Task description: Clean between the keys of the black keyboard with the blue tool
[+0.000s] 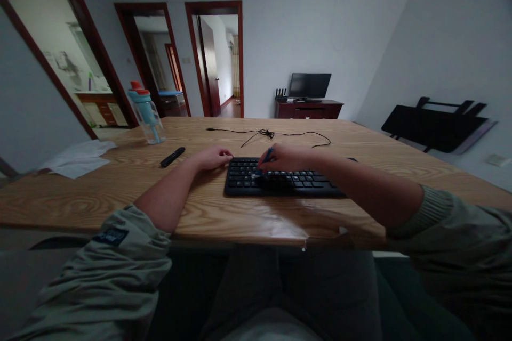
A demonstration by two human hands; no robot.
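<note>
A black keyboard [240,190] lies flat on the wooden table in front of me. My left hand [215,157] is at its upper left corner, with bent fingers closed against the edge. Over the left-middle keys, my right hand [286,158] pinches a small blue tool [269,155] that looks like a brush. Its lower end reaches down to the keys, where something pale shows; the working tip is blurred. My right hand and forearm cover part of the keyboard's upper and right side.
A thin black cable [266,132] lies tangled behind the keyboard. To the left are a black pen-like object [173,157], white tissue sheets [78,159] and a clear bottle [147,116] with a red and blue lid. The table's [192,218] near edge runs by my lap.
</note>
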